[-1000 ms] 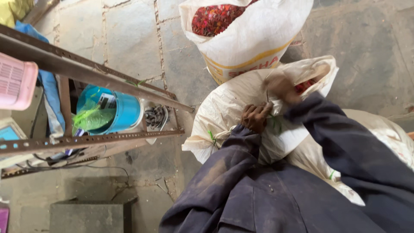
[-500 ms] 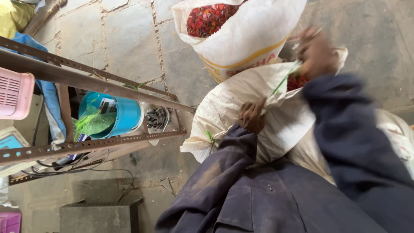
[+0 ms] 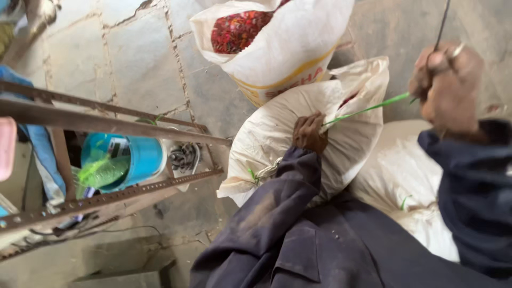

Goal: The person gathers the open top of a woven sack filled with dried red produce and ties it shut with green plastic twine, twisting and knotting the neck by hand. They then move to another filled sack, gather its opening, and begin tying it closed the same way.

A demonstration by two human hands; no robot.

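A white woven sack (image 3: 298, 117) holding red chillies lies in front of me, its mouth gathered shut. My left hand (image 3: 309, 133) pinches the gathered edge at the seam. A green twine (image 3: 368, 110) runs taut from that spot to my right hand (image 3: 445, 85), which is raised off to the right. The right hand is closed on the twine and on a thin dark needle (image 3: 441, 24) that sticks up past the fingers. Dark blue sleeves cover both my arms.
An open white sack (image 3: 288, 50) full of red chillies stands behind. Another closed white sack (image 3: 400, 176) lies to the right. A rusty metal angle frame (image 3: 106, 125) crosses the left, with a blue bucket (image 3: 141, 157) of green twine and a chain (image 3: 184, 157) behind it. The floor is stone slabs.
My right hand has moved from the sack mouth up and out to the right, drawing the green twine taut. The left hand has stayed on the seam.
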